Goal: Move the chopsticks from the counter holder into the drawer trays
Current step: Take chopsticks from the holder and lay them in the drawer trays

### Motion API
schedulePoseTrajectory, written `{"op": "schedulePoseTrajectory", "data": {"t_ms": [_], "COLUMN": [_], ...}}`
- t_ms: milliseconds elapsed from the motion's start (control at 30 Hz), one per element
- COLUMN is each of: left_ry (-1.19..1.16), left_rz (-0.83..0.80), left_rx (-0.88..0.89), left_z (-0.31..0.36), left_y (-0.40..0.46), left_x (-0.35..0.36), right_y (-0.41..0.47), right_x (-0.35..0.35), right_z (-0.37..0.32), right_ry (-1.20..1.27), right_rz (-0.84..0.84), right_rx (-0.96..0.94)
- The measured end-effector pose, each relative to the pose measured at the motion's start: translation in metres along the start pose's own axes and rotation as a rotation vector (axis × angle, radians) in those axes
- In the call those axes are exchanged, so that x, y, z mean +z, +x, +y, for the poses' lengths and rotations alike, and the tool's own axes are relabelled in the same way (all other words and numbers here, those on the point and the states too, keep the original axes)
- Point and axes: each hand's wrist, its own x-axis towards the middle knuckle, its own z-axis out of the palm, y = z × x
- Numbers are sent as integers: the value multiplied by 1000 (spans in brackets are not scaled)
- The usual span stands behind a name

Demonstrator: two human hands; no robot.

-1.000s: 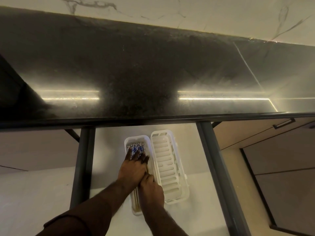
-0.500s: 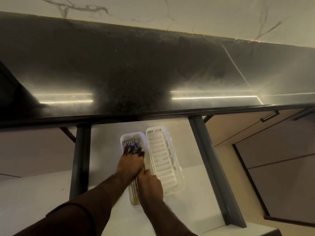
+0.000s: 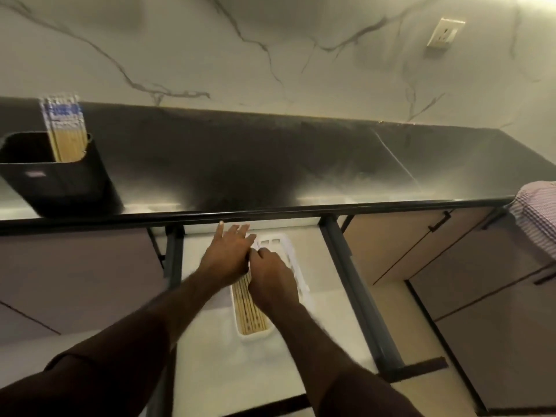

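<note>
A black holder point(image 3: 60, 179) stands on the dark counter at the far left, with a bundle of wooden chopsticks point(image 3: 64, 130) upright in it. Below the counter edge the drawer point(image 3: 210, 365) is pulled out. Two white trays lie in it side by side. The left tray point(image 3: 255, 335) holds a row of chopsticks point(image 3: 248, 308). The right tray point(image 3: 282, 245) shows bare slots. My left hand point(image 3: 228, 251) lies flat over the far end of the left tray, fingers spread. My right hand point(image 3: 270, 275) rests beside it, fingers curled at the chopsticks.
The dark counter point(image 3: 270, 164) runs across the view under a marble wall with a socket point(image 3: 445, 33). Grey drawer rails point(image 3: 352, 281) flank the drawer. Cabinet fronts with dark handles point(image 3: 439, 221) sit to the right. A person's checked sleeve point(image 3: 538, 215) shows at the right edge.
The view has tilted up, so the holder and wall now show. Both hands stay on the left tray; my left hand has slid toward its far end and now covers the blue chopstick tips.
</note>
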Motion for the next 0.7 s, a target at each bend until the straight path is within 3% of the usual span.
{"op": "schedulePoseTrajectory", "data": {"t_ms": [267,500,700], "left_ry": [-187,-273,-238], "left_rz": [279,496,560], "left_rx": [-65,-176,-165], "left_z": [-51,-166,-295], "left_y": [-94,-158,-179], "left_x": [-114,-183,-235], "right_y": [-25,1,60], "right_x": [-63,-76,-57], "right_z": [-102,-238,-357], "right_ry": [31,85,147], "right_rz": [208,341,391], "right_rx": [-223,-377,-385]}}
